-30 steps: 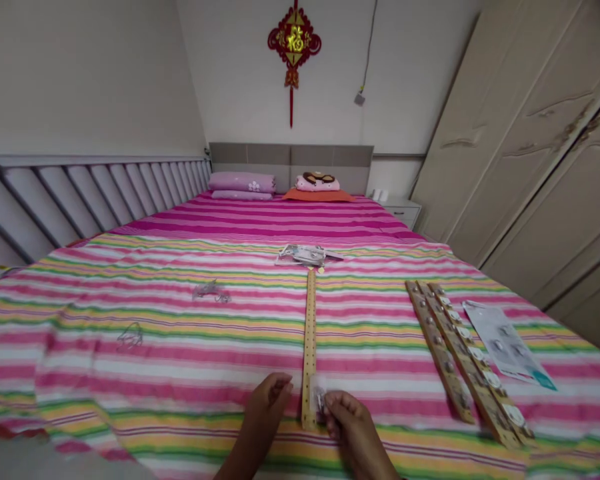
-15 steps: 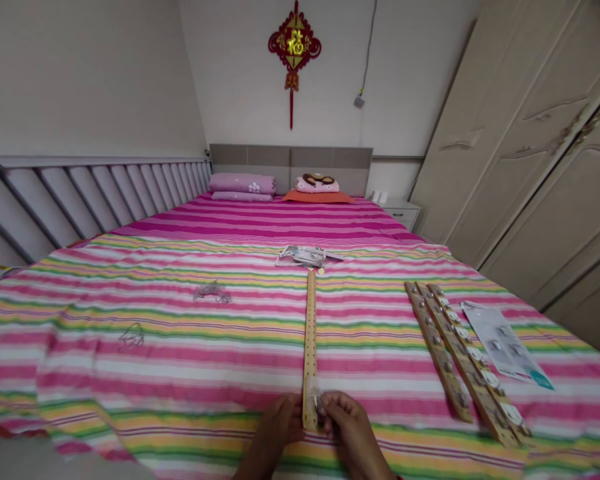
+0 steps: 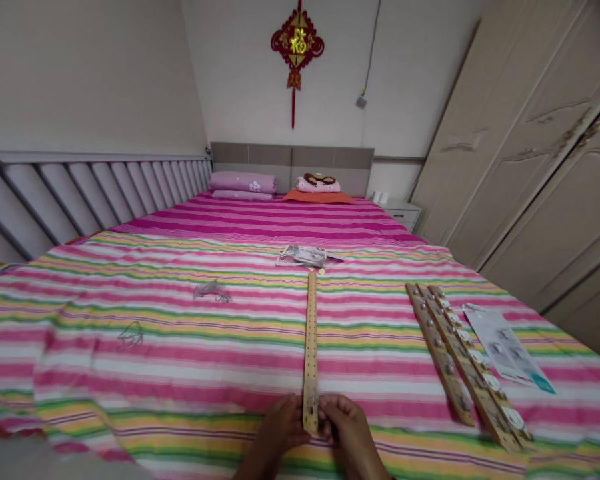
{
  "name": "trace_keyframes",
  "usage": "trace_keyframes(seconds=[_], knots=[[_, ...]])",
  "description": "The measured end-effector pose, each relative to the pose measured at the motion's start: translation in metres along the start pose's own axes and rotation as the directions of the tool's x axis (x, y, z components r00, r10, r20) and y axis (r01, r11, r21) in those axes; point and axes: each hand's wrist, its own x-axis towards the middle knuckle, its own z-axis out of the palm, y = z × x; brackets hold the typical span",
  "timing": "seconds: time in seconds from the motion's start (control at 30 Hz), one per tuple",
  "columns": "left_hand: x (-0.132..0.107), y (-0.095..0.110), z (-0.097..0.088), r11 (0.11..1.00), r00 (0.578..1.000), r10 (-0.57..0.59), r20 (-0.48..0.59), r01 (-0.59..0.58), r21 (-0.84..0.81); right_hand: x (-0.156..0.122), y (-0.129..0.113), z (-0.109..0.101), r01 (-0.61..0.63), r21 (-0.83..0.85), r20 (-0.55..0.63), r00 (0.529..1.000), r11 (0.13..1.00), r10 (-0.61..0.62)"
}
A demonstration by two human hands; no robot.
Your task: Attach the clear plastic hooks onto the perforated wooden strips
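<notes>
A narrow wooden strip point(image 3: 311, 333) with rows of small holes lies lengthwise in front of me on the striped cloth. My left hand point(image 3: 281, 427) has its fingers closed at the left edge of the strip's near end. On that end is a small clear piece with shiny metal point(image 3: 311, 401), too blurred to name exactly. My right hand point(image 3: 346, 423) pinches at the right side of this piece, touching the strip's edge. The fingertips partly hide what they grip.
Several wooden strips point(image 3: 443, 360) bearing metal and white pieces lie at right, beside a clear packet point(image 3: 507, 347). More packaging point(image 3: 307, 256) sits beyond the strip. At left are a crumpled clear wrapper point(image 3: 213, 291) and a thin clear scrap point(image 3: 131, 335). A wardrobe point(image 3: 545, 153) stands right.
The small clear piece has moved slightly left, from beside the strip's right edge onto its near end. My right hand has come along with it; my left hand stays at the strip.
</notes>
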Motion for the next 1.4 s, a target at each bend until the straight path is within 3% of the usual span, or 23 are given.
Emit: trace_keyframes(seconds=[0.23, 0.5, 0.67, 0.8, 1.0, 1.23, 1.4], knots=[[-0.003, 0.012, 0.011, 0.997, 0.996, -0.065, -0.060, 0.062, -0.048, 0.001, 0.002, 0.002, -0.006, -0.006, -0.019, 1.000, 1.000, 0.006], [0.001, 0.017, 0.016, 0.986, 0.995, -0.043, -0.092, 0.058, 0.159, 0.003, 0.004, 0.003, 0.011, -0.002, -0.027, 1.000, 1.000, -0.011], [0.012, 0.014, 0.017, 0.950, 0.987, 0.040, -0.157, 0.011, 0.313, 0.004, 0.006, 0.003, 0.016, -0.008, -0.017, 1.000, 1.000, -0.016], [0.024, 0.008, 0.013, 0.912, 0.981, 0.125, -0.151, -0.054, 0.407, 0.006, 0.007, 0.004, 0.010, 0.007, -0.019, 1.000, 1.000, -0.010], [0.028, 0.005, 0.010, 0.894, 0.969, 0.170, -0.178, -0.076, 0.441, 0.007, 0.011, 0.002, -0.002, -0.002, -0.020, 1.000, 1.000, 0.001], [0.025, 0.008, 0.013, 0.880, 0.939, 0.241, -0.247, -0.104, 0.464, 0.010, 0.032, -0.002, 0.010, -0.094, 0.009, 1.000, 0.996, -0.009], [0.027, 0.006, 0.015, 0.877, 0.930, 0.260, -0.260, -0.114, 0.467, 0.017, 0.044, -0.007, 0.095, -0.100, -0.005, 0.995, 0.990, -0.095]])
